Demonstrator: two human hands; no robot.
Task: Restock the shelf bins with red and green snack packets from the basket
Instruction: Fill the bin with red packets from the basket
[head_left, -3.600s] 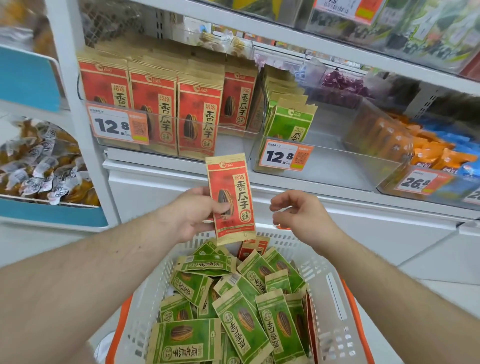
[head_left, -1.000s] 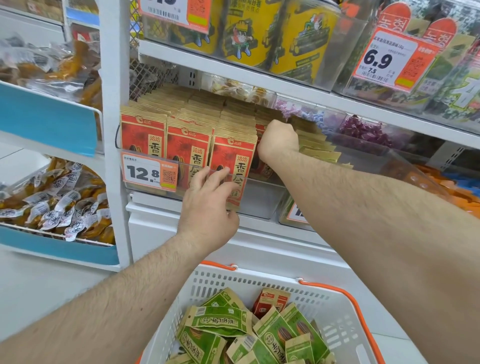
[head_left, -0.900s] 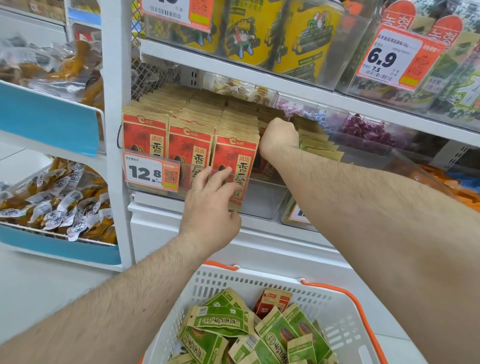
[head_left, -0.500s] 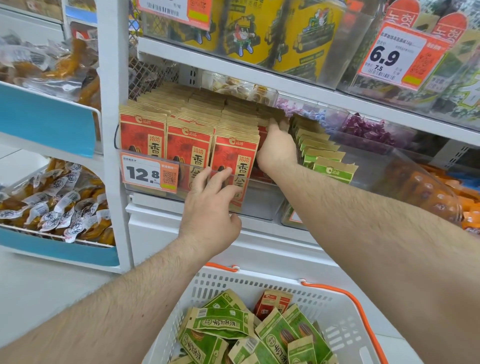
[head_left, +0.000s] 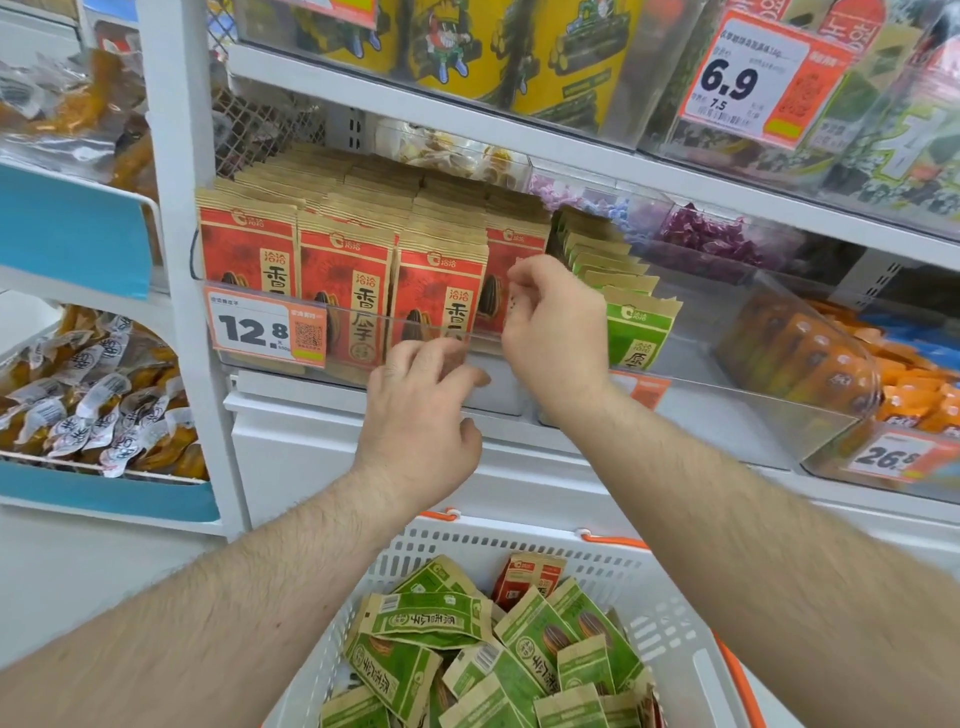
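Right hand withdrawn from red paper snack packets, fingers loosely curled, empty; left hand likewise. Red placed; white plastic basket next.

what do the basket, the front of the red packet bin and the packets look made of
Basket: white moulded plastic, slotted walls, orange handle. Bin front: clear rigid plastic, likely acrylic, packets visible through it. Red packets and green packets: kraft-paper look, matte brown edges; any lining can't be seen.
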